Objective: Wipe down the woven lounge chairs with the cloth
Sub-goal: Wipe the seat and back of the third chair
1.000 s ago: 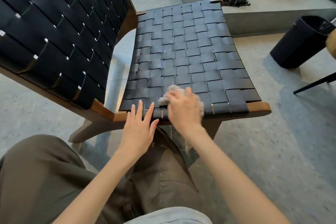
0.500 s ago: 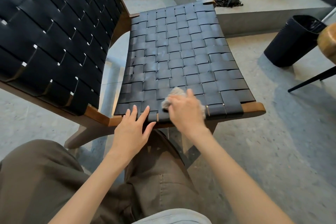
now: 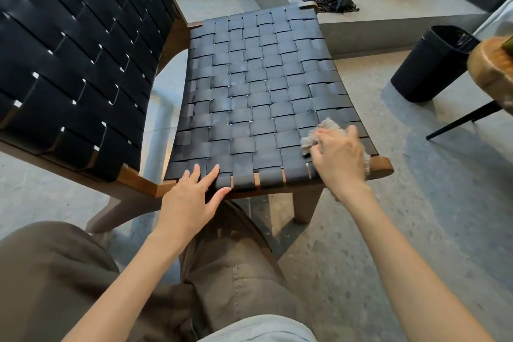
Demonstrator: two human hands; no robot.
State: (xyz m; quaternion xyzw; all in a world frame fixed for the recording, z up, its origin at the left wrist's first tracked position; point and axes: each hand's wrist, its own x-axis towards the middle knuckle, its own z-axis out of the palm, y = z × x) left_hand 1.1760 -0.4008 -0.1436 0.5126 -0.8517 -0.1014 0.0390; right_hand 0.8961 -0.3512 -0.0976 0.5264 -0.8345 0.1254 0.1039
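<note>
Now wiping at the front right corner of the seat (image 3: 258,97)

On my screen the right hand (image 3: 340,158) grips the grey cloth (image 3: 322,133), fingers curled over it, and presses it onto the black woven straps just behind the wooden front rail (image 3: 384,166). I see the left hand (image 3: 191,197) holding nothing: its fingers are straight and spread, tips resting on the seat's front left edge. The woven back (image 3: 77,58) rises at the left. A black bin (image 3: 427,64) stands on the floor (image 3: 416,230) well apart to the right, near a round wooden table (image 3: 491,72) at the frame's edge.
</note>
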